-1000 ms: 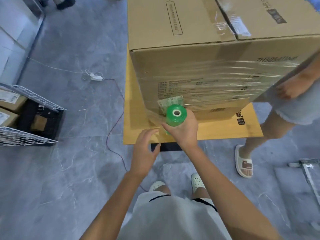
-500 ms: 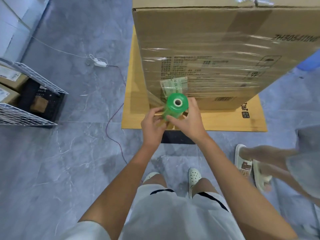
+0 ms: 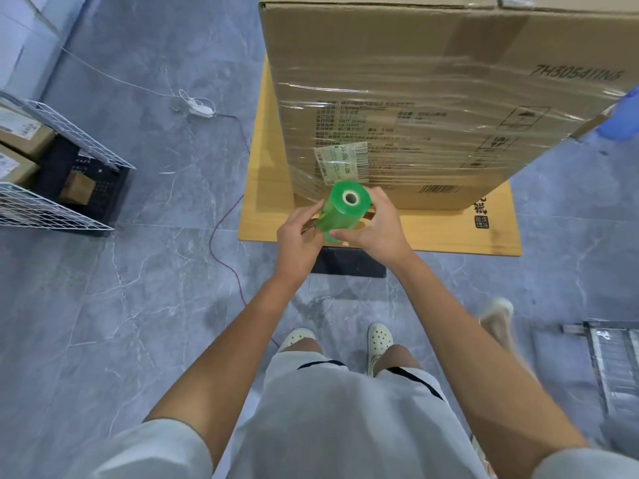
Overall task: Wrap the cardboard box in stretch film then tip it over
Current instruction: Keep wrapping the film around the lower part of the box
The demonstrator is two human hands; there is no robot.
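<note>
A tall cardboard box stands on a low wooden platform. Bands of clear stretch film cover its middle and lower front face. In front of the box's lower left corner I hold a green roll of stretch film upright with both hands. My left hand grips its left side, my right hand its right side. A strip of film runs from the roll up to the box's corner.
A white wire rack holding small cardboard boxes stands at the left. A thin red cable and a white cord with a plug lie on the grey tiled floor. Another person's foot is at the right, beside a metal frame.
My left hand came up and took hold of the roll beside the right hand. The other person moved away from the box to the right. My view came closer to the box.
</note>
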